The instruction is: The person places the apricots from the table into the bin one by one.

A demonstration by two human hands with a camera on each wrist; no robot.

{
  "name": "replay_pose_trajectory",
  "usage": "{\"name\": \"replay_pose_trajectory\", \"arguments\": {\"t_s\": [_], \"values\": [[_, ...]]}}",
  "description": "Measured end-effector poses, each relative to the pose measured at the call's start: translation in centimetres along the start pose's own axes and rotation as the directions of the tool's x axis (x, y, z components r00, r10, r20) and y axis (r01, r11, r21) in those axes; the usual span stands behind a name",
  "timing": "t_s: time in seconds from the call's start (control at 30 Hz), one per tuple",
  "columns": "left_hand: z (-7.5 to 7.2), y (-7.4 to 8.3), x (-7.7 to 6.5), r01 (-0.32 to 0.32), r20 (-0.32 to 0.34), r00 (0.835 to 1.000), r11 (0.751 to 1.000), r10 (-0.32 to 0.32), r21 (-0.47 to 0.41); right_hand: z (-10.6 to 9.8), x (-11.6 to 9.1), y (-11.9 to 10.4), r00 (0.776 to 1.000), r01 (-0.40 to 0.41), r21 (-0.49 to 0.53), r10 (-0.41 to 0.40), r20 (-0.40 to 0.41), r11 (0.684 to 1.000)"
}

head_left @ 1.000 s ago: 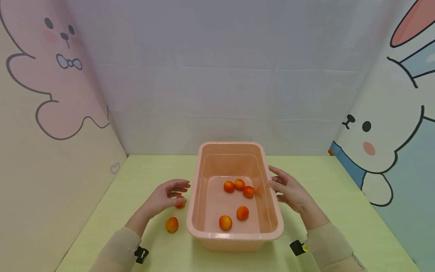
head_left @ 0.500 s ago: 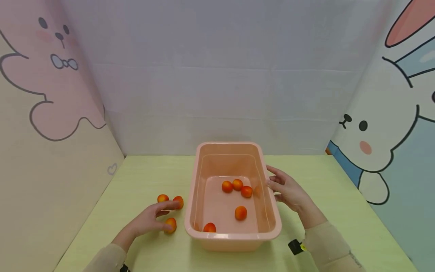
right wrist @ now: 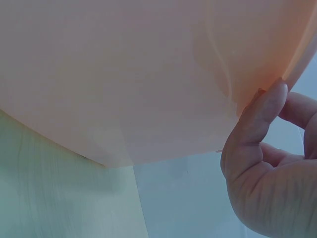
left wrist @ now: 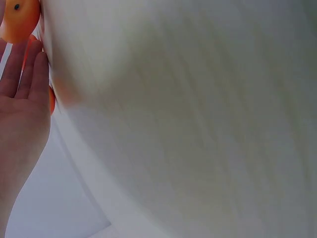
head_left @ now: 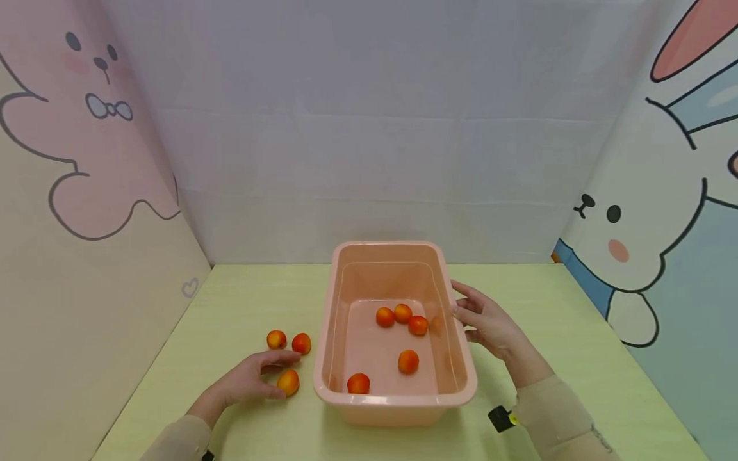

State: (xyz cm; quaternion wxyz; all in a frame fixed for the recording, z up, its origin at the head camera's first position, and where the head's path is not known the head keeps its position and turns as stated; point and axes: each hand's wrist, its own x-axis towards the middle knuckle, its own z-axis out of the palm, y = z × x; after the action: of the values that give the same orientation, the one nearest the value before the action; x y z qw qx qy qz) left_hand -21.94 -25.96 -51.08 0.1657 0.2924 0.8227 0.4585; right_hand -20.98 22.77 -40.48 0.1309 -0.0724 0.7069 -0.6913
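Note:
My left hand [head_left: 254, 378] is low over the table, its thumb and fingers spread around a small orange-red fruit [head_left: 288, 383]. In the left wrist view, a fruit with a dark stem spot [left wrist: 17, 17] shows just past the fingertips. Two similar fruits, a left one [head_left: 277, 339] and a right one [head_left: 302, 344], lie just beyond that hand. My right hand [head_left: 490, 320] grips the right rim of a pink plastic tub [head_left: 398, 401]; the right wrist view shows its thumb [right wrist: 270, 101] against the tub. Several fruits [head_left: 409, 362] lie inside on the tub's floor.
The tub stands mid-table on a pale green-yellow tabletop [head_left: 536, 288]. A plain pale wall [head_left: 369, 128] closes off the back, and cartoon-printed panels [head_left: 640, 243] flank both sides. A small black device [head_left: 500, 418] sits by the right sleeve.
My left hand has moved from beside the tub's left wall toward me and left, down around the nearest fruit. One fruit has rolled to the tub's near left corner. My right hand stays put.

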Motion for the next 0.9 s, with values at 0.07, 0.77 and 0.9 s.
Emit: {"name": "replay_pose_trajectory", "arguments": {"t_s": [0.07, 0.77, 0.9], "values": [[-0.1, -0.1, 0.0, 0.01, 0.003, 1.0, 1.0, -0.01, -0.002, 0.0, 0.0, 0.0, 1.0, 0.004, -0.001, -0.004, 0.003, 1.0], [-0.1, 0.0, 0.1, 0.061, -0.032, 0.998, 0.997, -0.063, -0.043, 0.1, -0.2, -0.1, 1.0, 0.012, 0.009, -0.013, 0.01, 1.0], [-0.3, 0.5, 0.1, 0.047, -0.081, 0.996, 0.998, -0.049, -0.03, 0.0, -0.2, -0.1, 1.0, 0.015, 0.01, -0.015, 0.015, 1.0]]}}
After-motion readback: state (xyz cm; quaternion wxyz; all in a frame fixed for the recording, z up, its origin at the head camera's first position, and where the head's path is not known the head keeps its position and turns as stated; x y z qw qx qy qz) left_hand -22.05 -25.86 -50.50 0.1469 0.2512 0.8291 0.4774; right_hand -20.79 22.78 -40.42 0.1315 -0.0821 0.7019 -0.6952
